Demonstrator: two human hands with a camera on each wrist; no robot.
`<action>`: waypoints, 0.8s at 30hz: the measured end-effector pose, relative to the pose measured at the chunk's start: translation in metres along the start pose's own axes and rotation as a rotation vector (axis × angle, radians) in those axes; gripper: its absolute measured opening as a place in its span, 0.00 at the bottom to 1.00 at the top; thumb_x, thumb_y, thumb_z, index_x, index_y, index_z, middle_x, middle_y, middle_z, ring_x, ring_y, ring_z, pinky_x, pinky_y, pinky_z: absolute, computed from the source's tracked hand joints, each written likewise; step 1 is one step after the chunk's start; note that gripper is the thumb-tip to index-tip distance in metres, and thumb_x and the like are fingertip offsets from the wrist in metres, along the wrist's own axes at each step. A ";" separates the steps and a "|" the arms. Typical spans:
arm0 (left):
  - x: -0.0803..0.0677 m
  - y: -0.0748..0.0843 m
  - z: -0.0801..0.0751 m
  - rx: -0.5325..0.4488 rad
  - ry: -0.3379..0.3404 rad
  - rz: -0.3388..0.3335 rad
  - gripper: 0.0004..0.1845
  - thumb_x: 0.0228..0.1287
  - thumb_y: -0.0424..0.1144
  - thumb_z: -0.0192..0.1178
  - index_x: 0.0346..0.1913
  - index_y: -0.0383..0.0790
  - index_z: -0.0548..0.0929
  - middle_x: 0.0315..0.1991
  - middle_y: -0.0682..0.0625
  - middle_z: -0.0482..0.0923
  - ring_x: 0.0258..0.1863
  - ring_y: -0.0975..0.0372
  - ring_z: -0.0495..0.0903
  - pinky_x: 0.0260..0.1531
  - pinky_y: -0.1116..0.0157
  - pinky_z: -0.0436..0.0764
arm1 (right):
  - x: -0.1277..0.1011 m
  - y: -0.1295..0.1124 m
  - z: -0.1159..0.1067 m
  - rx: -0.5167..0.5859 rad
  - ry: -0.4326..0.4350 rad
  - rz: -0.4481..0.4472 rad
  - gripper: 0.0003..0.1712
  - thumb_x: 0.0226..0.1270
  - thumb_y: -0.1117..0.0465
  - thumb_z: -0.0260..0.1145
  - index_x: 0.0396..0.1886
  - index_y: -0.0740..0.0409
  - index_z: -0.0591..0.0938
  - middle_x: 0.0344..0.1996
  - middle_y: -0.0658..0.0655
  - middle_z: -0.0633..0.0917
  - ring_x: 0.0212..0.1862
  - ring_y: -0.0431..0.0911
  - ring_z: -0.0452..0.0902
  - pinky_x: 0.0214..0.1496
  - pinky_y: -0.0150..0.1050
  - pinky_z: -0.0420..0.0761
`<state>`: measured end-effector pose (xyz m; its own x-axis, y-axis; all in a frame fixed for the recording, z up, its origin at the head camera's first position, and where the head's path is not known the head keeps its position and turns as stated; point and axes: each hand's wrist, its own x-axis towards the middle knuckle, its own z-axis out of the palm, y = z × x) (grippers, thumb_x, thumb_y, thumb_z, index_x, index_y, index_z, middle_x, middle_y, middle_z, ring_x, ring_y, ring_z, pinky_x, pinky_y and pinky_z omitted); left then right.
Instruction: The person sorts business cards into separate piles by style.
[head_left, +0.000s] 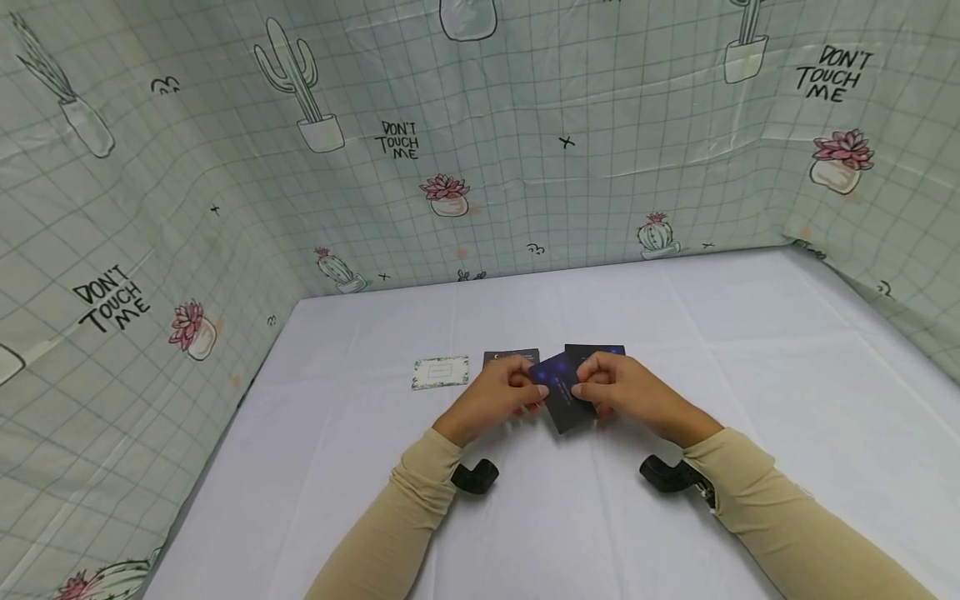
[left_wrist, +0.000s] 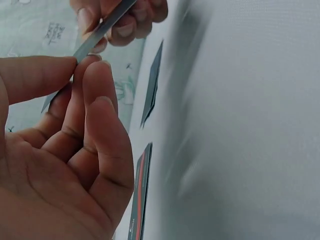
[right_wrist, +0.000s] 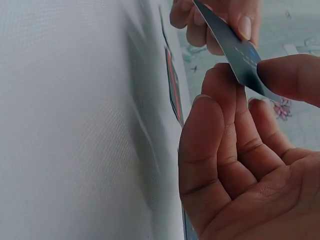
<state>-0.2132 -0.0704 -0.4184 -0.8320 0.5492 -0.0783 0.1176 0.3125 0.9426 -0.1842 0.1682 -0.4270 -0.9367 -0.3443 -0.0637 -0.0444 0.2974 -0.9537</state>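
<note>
Here both hands share one dark blue card, lifted just above the white table near its middle. The left hand pinches the card's left edge between thumb and fingertips; the right hand pinches the right edge the same way. Both grips sit only at the edges, so the card could likely slip or bend if either hand pulls or twists harder than the other. Right under it, two more dark cards lie flat: one on the far side of the left hand, another beyond the right. A dropped card might land on them and push them askew. A pale card lies further left, well apart.
</note>
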 end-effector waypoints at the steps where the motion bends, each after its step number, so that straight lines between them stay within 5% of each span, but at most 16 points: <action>1: 0.000 0.000 0.001 -0.001 -0.016 -0.001 0.07 0.68 0.35 0.64 0.41 0.38 0.77 0.31 0.44 0.85 0.30 0.54 0.83 0.31 0.63 0.80 | 0.000 0.000 0.000 -0.003 -0.003 -0.006 0.18 0.68 0.60 0.67 0.49 0.68 0.75 0.28 0.56 0.83 0.27 0.52 0.79 0.33 0.43 0.80; 7: 0.000 -0.002 0.005 0.022 -0.102 -0.010 0.08 0.68 0.37 0.64 0.35 0.38 0.75 0.27 0.47 0.84 0.29 0.58 0.79 0.31 0.63 0.77 | 0.000 -0.001 0.000 -0.005 0.004 -0.076 0.25 0.70 0.61 0.67 0.63 0.66 0.74 0.27 0.57 0.81 0.28 0.47 0.77 0.33 0.41 0.81; 18: 0.000 -0.001 0.010 -0.022 -0.103 -0.011 0.05 0.70 0.36 0.62 0.40 0.37 0.78 0.28 0.47 0.84 0.30 0.57 0.84 0.34 0.62 0.81 | -0.001 -0.003 0.000 -0.042 0.053 -0.074 0.17 0.69 0.62 0.68 0.55 0.63 0.81 0.29 0.58 0.83 0.30 0.48 0.78 0.34 0.42 0.81; 24: -0.001 -0.003 0.012 -0.064 -0.155 -0.019 0.14 0.66 0.36 0.65 0.50 0.38 0.75 0.28 0.48 0.85 0.29 0.59 0.82 0.33 0.63 0.80 | -0.001 -0.004 -0.002 -0.012 0.126 -0.035 0.18 0.68 0.62 0.69 0.54 0.65 0.80 0.34 0.57 0.86 0.31 0.48 0.79 0.36 0.41 0.81</action>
<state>-0.2060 -0.0623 -0.4250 -0.7396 0.6582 -0.1405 0.0639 0.2765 0.9589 -0.1839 0.1690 -0.4229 -0.9706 -0.2406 0.0076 -0.0814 0.2983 -0.9510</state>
